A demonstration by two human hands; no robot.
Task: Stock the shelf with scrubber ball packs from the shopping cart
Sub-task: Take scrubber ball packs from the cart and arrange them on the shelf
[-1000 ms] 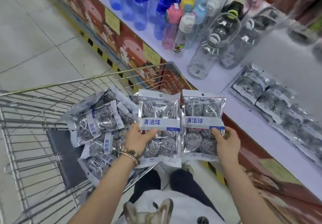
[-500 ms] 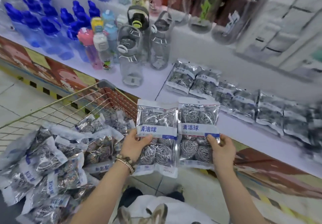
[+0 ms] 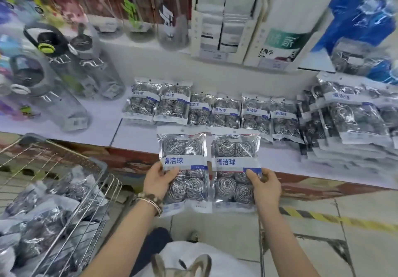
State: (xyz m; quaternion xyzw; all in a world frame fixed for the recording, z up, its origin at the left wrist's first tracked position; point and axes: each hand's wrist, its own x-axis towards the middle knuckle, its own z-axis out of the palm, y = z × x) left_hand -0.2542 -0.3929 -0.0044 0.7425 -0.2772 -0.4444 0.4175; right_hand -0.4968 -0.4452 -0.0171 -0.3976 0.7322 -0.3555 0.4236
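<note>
Standing square to the shelf point(image 3: 133, 136), the person is holding up two scrubber ball packs side by side, one in each hand. The left hand point(image 3: 158, 180) is pinching the left pack point(image 3: 183, 147) at its outer edge, with the thumb lying across the blue-lettered label. The right hand point(image 3: 266, 185) is doing the same on the right pack point(image 3: 234, 149), so each grip is clamped on its own pack. Both packs are hanging upright in the air just in front of the shelf's front lip, inner edges touching, and neither is resting on it yet. Behind them a row of matching packs point(image 3: 215, 111) is lying along the shelf, and a taller stack point(image 3: 349, 121) is sitting to the right. The bare strip in front of that row is looking like the likely landing spot. The shopping cart point(image 3: 103, 164) at the left is carrying a heap of further packs, so the job is looking far from finished. The risk is lying in the hold itself: the film is looking slick, and each pack is being held at one edge only, so either could be slipping or swinging on the way down. Laying two at once could also be shoving the row out of line. A pack set too near the lip could be sliding off onto the floor point(image 3: 323, 244).
</note>
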